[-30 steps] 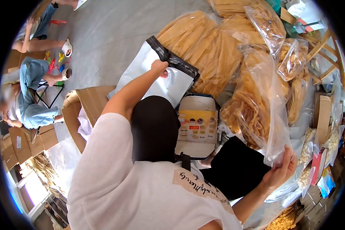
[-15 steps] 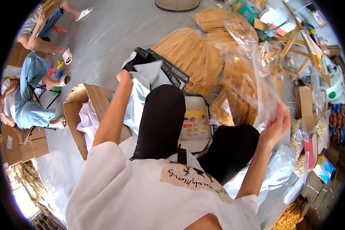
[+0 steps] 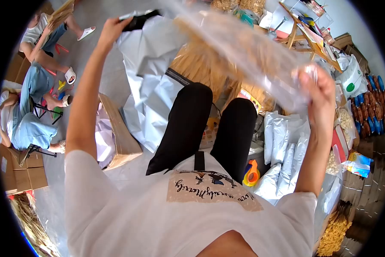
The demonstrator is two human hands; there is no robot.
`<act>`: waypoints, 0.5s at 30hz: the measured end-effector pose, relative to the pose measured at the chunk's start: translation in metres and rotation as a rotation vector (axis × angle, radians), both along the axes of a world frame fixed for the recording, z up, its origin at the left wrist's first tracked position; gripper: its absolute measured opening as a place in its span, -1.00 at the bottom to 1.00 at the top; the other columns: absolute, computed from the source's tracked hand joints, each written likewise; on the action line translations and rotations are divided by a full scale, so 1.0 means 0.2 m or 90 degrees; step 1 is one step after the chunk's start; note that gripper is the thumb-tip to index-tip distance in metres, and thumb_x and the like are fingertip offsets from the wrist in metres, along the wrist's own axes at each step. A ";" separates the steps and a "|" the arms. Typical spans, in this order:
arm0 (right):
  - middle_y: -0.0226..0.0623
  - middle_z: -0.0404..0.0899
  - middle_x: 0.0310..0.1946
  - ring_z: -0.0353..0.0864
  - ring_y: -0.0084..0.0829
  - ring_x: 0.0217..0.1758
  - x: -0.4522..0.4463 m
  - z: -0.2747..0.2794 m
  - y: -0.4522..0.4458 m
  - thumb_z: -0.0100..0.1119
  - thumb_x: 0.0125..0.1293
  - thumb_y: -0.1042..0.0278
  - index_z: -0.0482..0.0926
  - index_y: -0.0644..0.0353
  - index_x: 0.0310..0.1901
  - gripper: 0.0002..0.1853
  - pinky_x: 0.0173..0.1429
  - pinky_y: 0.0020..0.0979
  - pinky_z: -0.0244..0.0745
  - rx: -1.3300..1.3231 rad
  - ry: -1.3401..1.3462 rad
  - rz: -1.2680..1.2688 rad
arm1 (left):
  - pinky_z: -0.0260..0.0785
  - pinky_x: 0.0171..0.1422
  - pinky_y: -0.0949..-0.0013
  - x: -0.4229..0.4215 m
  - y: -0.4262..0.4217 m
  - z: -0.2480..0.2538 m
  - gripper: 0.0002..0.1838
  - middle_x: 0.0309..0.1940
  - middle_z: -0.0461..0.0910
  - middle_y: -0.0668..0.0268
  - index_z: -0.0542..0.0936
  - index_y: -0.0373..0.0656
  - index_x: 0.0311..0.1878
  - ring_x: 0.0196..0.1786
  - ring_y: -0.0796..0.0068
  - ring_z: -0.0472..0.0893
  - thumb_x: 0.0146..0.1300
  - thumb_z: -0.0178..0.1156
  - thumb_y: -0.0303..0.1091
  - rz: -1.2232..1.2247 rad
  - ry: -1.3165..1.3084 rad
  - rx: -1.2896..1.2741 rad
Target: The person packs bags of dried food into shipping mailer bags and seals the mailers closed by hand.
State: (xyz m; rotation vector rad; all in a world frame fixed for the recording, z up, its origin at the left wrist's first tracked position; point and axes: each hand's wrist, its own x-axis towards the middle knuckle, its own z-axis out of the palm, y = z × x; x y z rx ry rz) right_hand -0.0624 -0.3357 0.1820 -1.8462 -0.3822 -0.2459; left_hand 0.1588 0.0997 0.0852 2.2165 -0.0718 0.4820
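My left hand (image 3: 111, 32), raised at the upper left, is closed on the black-edged top of a silver-grey mailing bag (image 3: 145, 55). The bag hangs creased and unfolded beside my left knee. My right hand (image 3: 318, 88) grips the end of a long clear plastic bag (image 3: 252, 53), which stretches up and to the left and is blurred by motion. Whether anything is inside the plastic bag I cannot tell. Behind it lie tan dried bundles (image 3: 196, 64) in clear wrapping, partly hidden.
A cardboard box (image 3: 119, 132) with pale sheets stands at my left. Filled silver bags (image 3: 282, 150) and an orange tape dispenser (image 3: 251, 173) lie by my right leg. Two people (image 3: 38, 105) sit at the far left. A wooden easel-like frame (image 3: 308, 36) stands upper right.
My left hand has risen up and left, spreading the mailing bag out. My right hand has lifted, swinging the clear bag up and leftward across the bundles. My knees have drawn closer together.
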 end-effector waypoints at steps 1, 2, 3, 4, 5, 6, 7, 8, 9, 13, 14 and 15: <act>-0.44 0.55 -0.46 0.44 -0.69 -0.43 -0.10 -0.01 -0.03 0.08 0.19 0.42 0.56 0.24 -0.35 -0.90 -0.30 -0.63 0.31 -0.075 0.044 0.007 | 0.24 -0.46 0.45 0.01 0.00 0.08 -0.63 -0.66 0.45 0.38 0.60 -0.25 -0.29 -0.55 0.66 0.37 0.08 0.19 -0.08 -0.018 -0.004 0.074; -0.44 0.54 -0.47 0.44 -0.69 -0.42 -0.19 -0.04 -0.03 0.08 0.19 0.44 0.56 0.26 -0.36 -0.90 -0.31 -0.62 0.31 -0.087 0.120 0.047 | 0.07 -0.57 0.50 0.02 -0.04 0.13 -0.65 -0.73 0.35 0.48 0.59 -0.28 -0.37 -0.62 0.70 0.23 0.12 0.17 -0.10 0.040 -0.010 0.048; -0.44 0.54 -0.48 0.43 -0.69 -0.42 -0.26 -0.07 -0.03 0.07 0.19 0.45 0.55 0.27 -0.36 -0.90 -0.33 -0.60 0.31 -0.096 0.192 0.083 | 0.15 -0.54 0.49 0.11 -0.04 0.13 -0.64 -0.75 0.33 0.44 0.59 -0.28 -0.34 -0.62 0.66 0.27 0.13 0.16 -0.10 0.022 -0.205 0.122; -0.40 0.54 -0.50 0.45 -0.64 -0.43 -0.30 -0.12 -0.03 0.06 0.18 0.46 0.54 0.27 -0.37 -0.90 -0.34 -0.56 0.32 -0.166 0.253 0.138 | 0.21 -0.49 0.48 0.14 -0.06 0.17 -0.67 -0.72 0.39 0.40 0.59 -0.27 -0.31 -0.60 0.64 0.34 0.13 0.17 -0.13 0.004 -0.236 0.147; -0.37 0.54 -0.51 0.47 -0.59 -0.45 -0.36 -0.21 -0.03 0.05 0.18 0.47 0.54 0.27 -0.37 -0.91 -0.36 -0.51 0.33 -0.232 0.317 0.187 | 0.27 -0.44 0.47 0.19 -0.10 0.22 -0.70 -0.68 0.46 0.35 0.59 -0.26 -0.29 -0.57 0.62 0.40 0.13 0.17 -0.16 -0.021 -0.265 0.168; -0.32 0.52 -0.52 0.48 -0.50 -0.46 -0.41 -0.35 -0.04 0.03 0.17 0.46 0.53 0.27 -0.36 -0.91 -0.36 -0.48 0.33 -0.306 0.308 0.255 | 0.29 -0.43 0.39 0.06 -0.28 0.33 -0.75 -0.67 0.47 0.23 0.57 -0.29 -0.33 -0.56 0.52 0.45 0.11 0.15 -0.25 -0.045 -0.212 0.117; -0.28 0.51 -0.53 0.49 -0.41 -0.47 -0.47 -0.49 -0.05 0.02 0.17 0.46 0.52 0.27 -0.36 -0.91 -0.36 -0.44 0.33 -0.380 0.299 0.323 | 0.31 -0.41 0.31 -0.09 -0.46 0.41 -0.80 -0.66 0.48 0.10 0.55 -0.32 -0.38 -0.55 0.41 0.50 0.08 0.12 -0.34 -0.069 -0.156 0.068; -0.25 0.42 -0.60 0.42 -0.41 -0.54 -0.54 -0.60 -0.05 0.04 0.15 0.45 0.47 0.29 -0.41 -0.91 -0.41 -0.42 0.28 -0.358 0.302 0.339 | 0.28 -0.45 0.34 -0.07 -0.54 0.40 -0.78 -0.68 0.45 0.11 0.53 -0.36 -0.40 -0.56 0.50 0.47 0.08 0.11 -0.34 -0.090 -0.273 0.150; -0.22 0.34 -0.68 0.35 -0.40 -0.60 -0.62 -0.67 -0.05 0.06 0.14 0.44 0.43 0.32 -0.46 -0.88 -0.46 -0.40 0.23 -0.335 0.302 0.358 | 0.28 -0.45 0.34 -0.10 -0.63 0.42 -0.78 -0.68 0.45 0.11 0.53 -0.36 -0.40 -0.56 0.50 0.47 0.08 0.11 -0.34 -0.110 -0.274 0.144; -0.22 0.41 -0.60 0.41 -0.34 -0.53 -0.76 -0.72 -0.06 0.08 0.14 0.40 0.46 0.31 -0.38 -0.86 -0.42 -0.38 0.28 -0.377 0.522 0.404 | 0.27 -0.45 0.36 -0.23 -0.94 0.44 -0.72 -0.66 0.47 0.09 0.53 -0.39 -0.38 -0.58 0.51 0.42 0.08 0.12 -0.28 -0.231 -0.296 0.161; -0.23 0.44 -0.53 0.43 -0.36 -0.46 -0.77 -0.72 -0.09 0.09 0.15 0.37 0.47 0.30 -0.32 -0.84 -0.40 -0.43 0.30 -0.399 0.521 0.420 | 0.27 -0.45 0.36 -0.29 -1.00 0.43 -0.73 -0.66 0.47 0.09 0.54 -0.37 -0.37 -0.58 0.51 0.43 0.09 0.11 -0.28 -0.228 -0.284 0.131; -0.24 0.48 -0.46 0.46 -0.38 -0.40 -0.75 -0.72 -0.12 0.10 0.16 0.34 0.48 0.29 -0.26 -0.80 -0.38 -0.47 0.33 -0.425 0.513 0.437 | 0.27 -0.44 0.36 -0.32 -1.02 0.43 -0.73 -0.66 0.47 0.09 0.55 -0.36 -0.36 -0.57 0.50 0.43 0.10 0.11 -0.28 -0.221 -0.279 0.102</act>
